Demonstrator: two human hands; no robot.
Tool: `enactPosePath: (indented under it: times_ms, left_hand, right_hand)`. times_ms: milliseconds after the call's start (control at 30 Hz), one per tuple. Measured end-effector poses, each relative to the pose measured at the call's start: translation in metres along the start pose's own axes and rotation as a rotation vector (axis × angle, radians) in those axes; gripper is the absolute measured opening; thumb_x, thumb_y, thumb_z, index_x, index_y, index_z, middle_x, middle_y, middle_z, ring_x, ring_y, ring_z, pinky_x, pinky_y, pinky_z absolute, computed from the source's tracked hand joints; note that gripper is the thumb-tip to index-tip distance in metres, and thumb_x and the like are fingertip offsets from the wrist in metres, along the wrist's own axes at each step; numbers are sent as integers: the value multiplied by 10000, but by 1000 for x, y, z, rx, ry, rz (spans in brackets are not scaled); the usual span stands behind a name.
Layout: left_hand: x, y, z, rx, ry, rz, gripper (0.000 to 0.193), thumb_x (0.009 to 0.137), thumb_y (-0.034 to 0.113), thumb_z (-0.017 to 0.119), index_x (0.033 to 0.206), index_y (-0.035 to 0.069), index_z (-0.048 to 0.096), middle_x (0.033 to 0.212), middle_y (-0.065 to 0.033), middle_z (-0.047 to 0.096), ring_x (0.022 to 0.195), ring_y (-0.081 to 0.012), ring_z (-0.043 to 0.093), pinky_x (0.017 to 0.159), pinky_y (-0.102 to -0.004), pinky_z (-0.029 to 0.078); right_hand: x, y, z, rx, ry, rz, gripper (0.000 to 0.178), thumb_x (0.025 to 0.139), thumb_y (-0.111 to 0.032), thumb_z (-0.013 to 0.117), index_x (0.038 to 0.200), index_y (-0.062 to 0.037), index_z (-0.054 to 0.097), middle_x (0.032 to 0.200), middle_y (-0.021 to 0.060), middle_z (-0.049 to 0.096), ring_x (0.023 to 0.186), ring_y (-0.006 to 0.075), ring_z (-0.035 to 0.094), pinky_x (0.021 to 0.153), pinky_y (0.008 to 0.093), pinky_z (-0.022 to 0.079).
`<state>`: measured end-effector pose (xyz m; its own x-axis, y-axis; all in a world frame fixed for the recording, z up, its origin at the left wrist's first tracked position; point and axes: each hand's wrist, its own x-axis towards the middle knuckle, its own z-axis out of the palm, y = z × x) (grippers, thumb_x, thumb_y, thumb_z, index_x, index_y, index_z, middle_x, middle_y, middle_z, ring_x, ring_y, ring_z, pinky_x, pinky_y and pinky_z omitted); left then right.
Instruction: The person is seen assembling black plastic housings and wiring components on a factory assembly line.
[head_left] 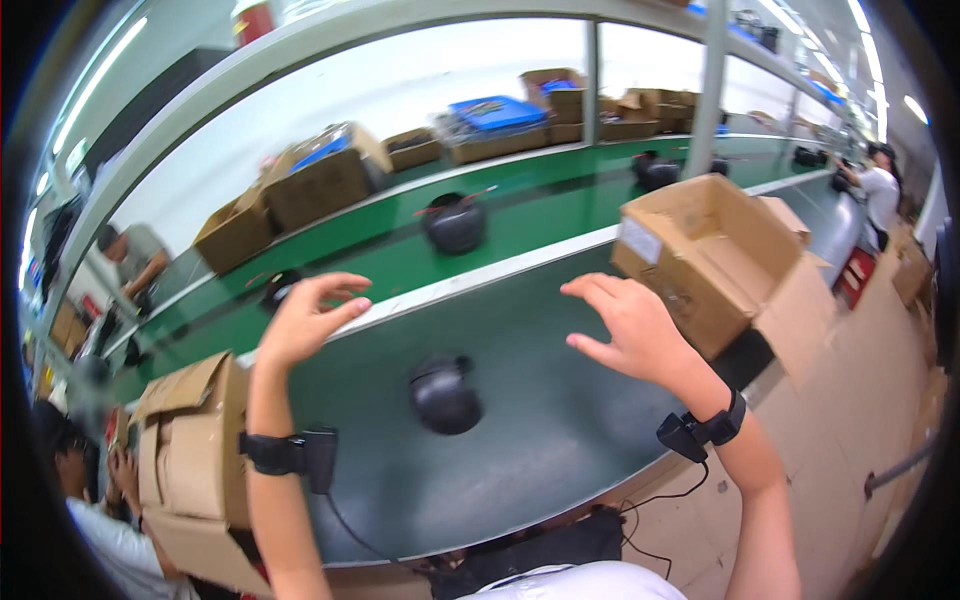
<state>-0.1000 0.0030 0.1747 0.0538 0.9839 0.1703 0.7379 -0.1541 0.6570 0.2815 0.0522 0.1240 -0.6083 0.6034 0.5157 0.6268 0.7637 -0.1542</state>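
A rounded black plastic housing (444, 396) lies on the dark green worktop (540, 440) in front of me, touched by neither hand. My left hand (308, 318) hovers up and left of it, fingers bent and thumb apart, with nothing held. On the other side my right hand (632, 330) is raised with its fingers stretched out, near an open cardboard box (668, 268). Each wrist wears a black strap with a small device and a cable. Beyond the worktop, another black housing with reddish wires (455, 224) sits on the green conveyor belt (545, 190).
A cardboard box (195, 440) stands at the worktop's left end, beside a seated co-worker (110, 530). More cartons (318, 190) and a blue tray (497, 113) line the belt's far side. A metal post (708, 90) rises from the frame. Other people work at both ends.
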Motion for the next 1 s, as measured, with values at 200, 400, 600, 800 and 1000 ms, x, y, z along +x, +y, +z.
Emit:
enactPosePath:
  times_ms: [200,400,600,800,1000]
  left_hand:
    - [-38,-121,42,-435,160,-163,388,831,208,727,1167,31,643,1146,-110,653,1084,-215,606,936,-339,467]
    - [-19,-195,15,-264,868,-522,643,766,204,774,1317,10,506,1314,-218,514,1092,-256,583,911,-362,471]
    - [12,-241,3,-18,887,-384,821,664,279,843,1375,127,463,1319,-259,484,1219,-371,480,994,-435,420]
    - [39,-245,37,296,926,-334,426,690,130,793,1047,109,561,1410,-315,344,1284,-486,387,1011,-463,401]
    - [40,-182,62,543,679,-90,192,733,-10,708,888,51,613,1436,-241,351,1000,-395,599,850,-434,496]
  right_hand:
    - [54,-39,101,552,-388,-229,598,803,-391,693,1247,-15,550,1215,169,589,1125,334,572,976,405,450]
    - [82,-7,192,738,-103,153,412,862,-346,638,1109,-16,634,1136,160,637,1086,309,587,933,388,459]
    - [76,19,207,723,16,163,183,785,-136,688,927,-21,669,1010,103,672,999,261,603,829,355,484]
    - [78,22,214,797,66,186,127,796,-106,664,868,-2,669,948,117,676,930,262,625,795,342,494]
    - [82,20,211,823,74,248,143,817,-130,657,867,4,664,894,118,668,880,258,624,758,335,487]
